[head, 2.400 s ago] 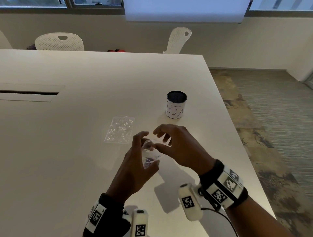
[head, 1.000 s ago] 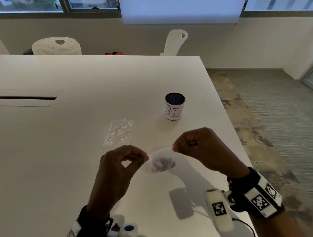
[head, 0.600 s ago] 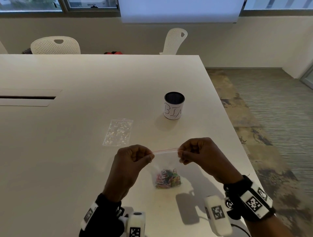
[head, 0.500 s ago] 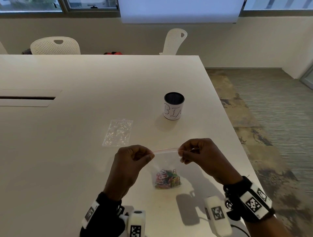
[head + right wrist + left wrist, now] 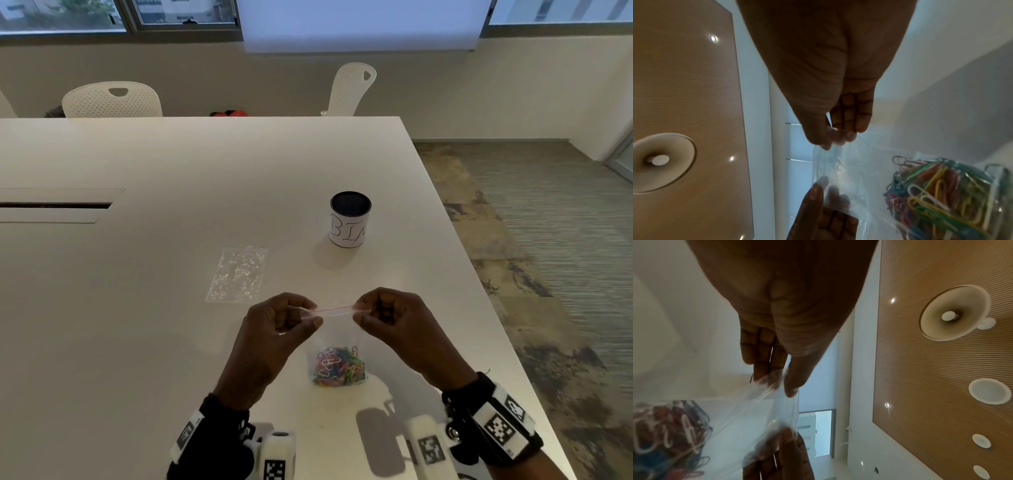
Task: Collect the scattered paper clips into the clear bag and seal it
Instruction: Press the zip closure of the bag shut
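Observation:
A small clear bag hangs just above the white table between my two hands, with its pink zip strip stretched taut. A clump of coloured paper clips fills its bottom. My left hand pinches the bag's left top corner between thumb and fingers. My right hand pinches the right top corner. In the left wrist view the left hand grips the clear bag. In the right wrist view the right hand pinches the bag above the paper clips.
A second clear bag lies flat on the table, left of and beyond my hands. A white cup with a dark rim stands further back. The table's right edge runs close to my right wrist. White chairs stand behind the table.
Both hands moved from bunching the bag to pinching its top corners and pulled it taut. The clips dropped to the bottom. Over the last half second nothing visibly moved.

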The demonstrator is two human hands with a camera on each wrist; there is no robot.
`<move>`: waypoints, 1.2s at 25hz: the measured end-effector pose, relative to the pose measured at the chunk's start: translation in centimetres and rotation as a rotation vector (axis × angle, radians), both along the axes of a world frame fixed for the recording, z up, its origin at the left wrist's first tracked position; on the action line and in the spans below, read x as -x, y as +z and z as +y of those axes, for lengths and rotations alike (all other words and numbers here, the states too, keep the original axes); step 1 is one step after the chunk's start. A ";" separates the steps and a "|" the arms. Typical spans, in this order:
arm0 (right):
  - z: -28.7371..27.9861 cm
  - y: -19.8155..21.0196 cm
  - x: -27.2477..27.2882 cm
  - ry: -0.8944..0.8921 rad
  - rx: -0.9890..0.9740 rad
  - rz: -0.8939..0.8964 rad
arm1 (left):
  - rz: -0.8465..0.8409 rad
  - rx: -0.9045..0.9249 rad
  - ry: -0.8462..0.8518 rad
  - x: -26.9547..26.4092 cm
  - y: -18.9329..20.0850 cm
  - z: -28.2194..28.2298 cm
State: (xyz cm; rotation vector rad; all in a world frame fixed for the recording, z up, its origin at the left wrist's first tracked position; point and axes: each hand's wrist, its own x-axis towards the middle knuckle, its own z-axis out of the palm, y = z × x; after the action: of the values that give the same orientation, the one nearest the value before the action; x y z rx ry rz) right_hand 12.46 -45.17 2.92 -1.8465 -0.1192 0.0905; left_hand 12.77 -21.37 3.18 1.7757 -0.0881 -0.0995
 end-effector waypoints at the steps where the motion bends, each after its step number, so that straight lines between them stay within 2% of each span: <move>1: 0.0 0.0 0.0 0.000 -0.001 -0.004 | 0.001 -0.007 0.006 0.0 0.0 -0.1; 13: 0.2 -0.1 -0.1 0.007 -0.077 -0.034 | -0.115 -0.129 0.016 -0.3 -0.3 -0.8; 18: 0.6 0.1 0.1 0.098 -0.035 -0.023 | -0.125 -0.129 -0.006 0.0 -0.3 -1.2; 23: 1.0 0.1 -0.1 0.098 -0.029 -0.074 | -0.166 -0.190 -0.039 0.0 -0.1 -1.9; 30: 1.2 0.3 -0.1 0.058 -0.039 -0.081 | -0.220 -0.208 0.015 -0.1 -0.1 -2.1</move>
State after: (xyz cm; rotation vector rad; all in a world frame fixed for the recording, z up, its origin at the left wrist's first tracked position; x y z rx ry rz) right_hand 12.56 -43.96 3.17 -1.8088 -0.2294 0.0535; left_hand 12.83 -23.47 3.09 1.9900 -0.2299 0.1021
